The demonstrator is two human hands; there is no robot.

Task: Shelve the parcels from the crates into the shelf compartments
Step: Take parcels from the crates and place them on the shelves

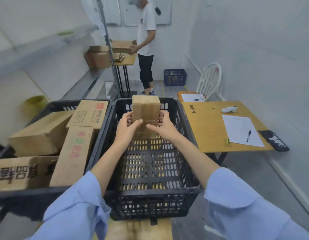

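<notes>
A small brown cardboard parcel (145, 108) stands upright at the far end of the black plastic crate (183, 129) in front of me. My left hand (127, 125) grips its left side, thumb across the front. My right hand (163, 124) grips its right side, thumb on the front. Apart from this parcel the crate shows only its slotted floor. A second black crate (46, 189) to the left holds several larger cardboard boxes (77, 153). The steel shelf (70, 75) runs along the left wall.
A wooden table (209, 129) at the right carries papers, a pen and a dark pouch. Further back a person in a white shirt (146, 32) holds a box at a small table. A blue crate (175, 77) and a white chair (210, 80) stand beyond.
</notes>
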